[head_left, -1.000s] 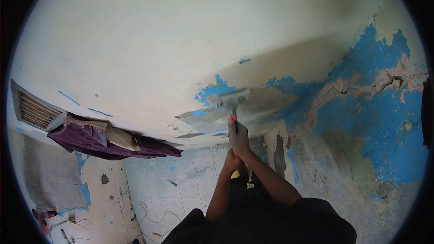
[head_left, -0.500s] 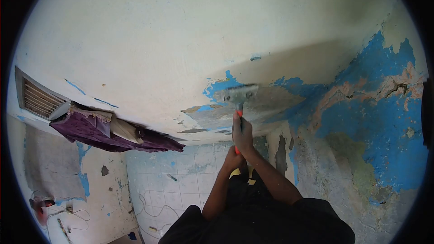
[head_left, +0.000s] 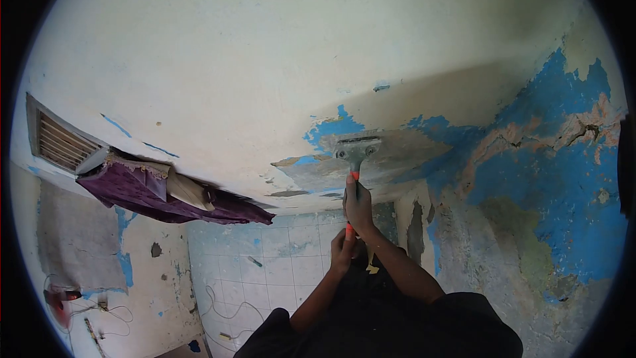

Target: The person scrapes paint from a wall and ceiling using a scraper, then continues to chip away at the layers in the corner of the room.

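A wide-bladed wall scraper (head_left: 356, 152) with a red-and-black handle points up the wall from my two hands. Closed around the upper handle is my right hand (head_left: 358, 207), its thumb laid along the grip. Lower down, my left hand (head_left: 342, 249) is wrapped around the handle's end. The blade overlaps a bare grey patch (head_left: 411, 152) where paint is gone, just below a ragged blue patch (head_left: 338, 124). Pale cream paint (head_left: 265, 59) covers the wall above the blade.
At left, a purple curtain (head_left: 139, 192) hangs below a slatted vent (head_left: 63, 139). The right wall (head_left: 570, 192) shows peeling blue paint and a crack. White floor tiles (head_left: 275, 272) lie below, with a thin cable (head_left: 218, 308) and a small object (head_left: 254, 261). A red fan-like object (head_left: 59, 305) stands lower left.
The scraper's blade has drawn back slightly down the wall toward me, and both hands have come down with it, keeping their grip. The whole view has shifted a little.
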### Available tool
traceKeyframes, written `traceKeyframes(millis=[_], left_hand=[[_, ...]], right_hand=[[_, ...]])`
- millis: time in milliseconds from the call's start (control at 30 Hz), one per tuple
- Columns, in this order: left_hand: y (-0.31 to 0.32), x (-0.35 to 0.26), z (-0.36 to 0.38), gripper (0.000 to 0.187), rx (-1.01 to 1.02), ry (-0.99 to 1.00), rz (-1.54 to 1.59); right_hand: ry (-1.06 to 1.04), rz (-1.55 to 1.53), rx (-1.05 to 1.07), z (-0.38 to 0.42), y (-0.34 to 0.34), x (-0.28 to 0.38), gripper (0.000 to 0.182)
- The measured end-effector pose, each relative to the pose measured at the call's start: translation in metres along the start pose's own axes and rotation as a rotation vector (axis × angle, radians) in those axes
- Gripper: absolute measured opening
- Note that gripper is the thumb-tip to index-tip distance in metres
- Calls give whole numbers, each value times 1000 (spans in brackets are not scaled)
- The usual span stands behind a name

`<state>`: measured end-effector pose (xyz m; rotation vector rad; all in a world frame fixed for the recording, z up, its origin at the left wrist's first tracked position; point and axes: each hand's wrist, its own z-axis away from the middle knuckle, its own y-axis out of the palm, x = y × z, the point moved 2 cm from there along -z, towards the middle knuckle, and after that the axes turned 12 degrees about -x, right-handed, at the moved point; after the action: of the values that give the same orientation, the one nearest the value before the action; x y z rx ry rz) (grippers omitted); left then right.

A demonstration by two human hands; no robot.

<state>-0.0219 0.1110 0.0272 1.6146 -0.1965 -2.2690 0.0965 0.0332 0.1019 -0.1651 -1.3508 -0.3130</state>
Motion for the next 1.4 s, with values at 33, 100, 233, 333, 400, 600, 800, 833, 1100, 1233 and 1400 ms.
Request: traceKeyframes(millis=[33, 100, 233, 333, 400, 600, 800, 833, 1100, 1233, 1400], left_hand=[[-2, 4, -3, 47, -77, 65, 39], [-1, 1, -6, 47, -132, 11, -25], [0, 9, -1, 50, -215, 26, -66], [3, -10, -5, 50, -252, 36, -161], [5, -29, -11, 50, -210, 88, -147], [2, -4, -4, 50, -242, 24, -138], [2, -12, 1, 51, -243, -13, -133], [0, -3, 2, 51, -244, -33, -124], [3, -5, 2, 51, -215, -55, -84], [1, -15, -2, 51, -220, -25, -108], [4, -16, 4, 54, -252, -25, -118]], right_hand=[[-16, -24, 7, 2, 4, 6, 50], [-50, -26, 5, 2, 7, 4, 50], [-116, 38, -16, 1, 12, -17, 50], [-162, -14, -28, -3, 17, 5, 50], [-145, -56, -26, 2, 17, 21, 49], [-83, 8, -46, 2, 11, 3, 51], [-79, -1, -69, 2, 12, 6, 52], [-78, 21, -70, 4, 11, 2, 52], [-143, 10, -87, 3, 11, 7, 51], [-121, 26, -103, 4, 15, 14, 51], [-87, 32, -104, 8, 14, 14, 51]])
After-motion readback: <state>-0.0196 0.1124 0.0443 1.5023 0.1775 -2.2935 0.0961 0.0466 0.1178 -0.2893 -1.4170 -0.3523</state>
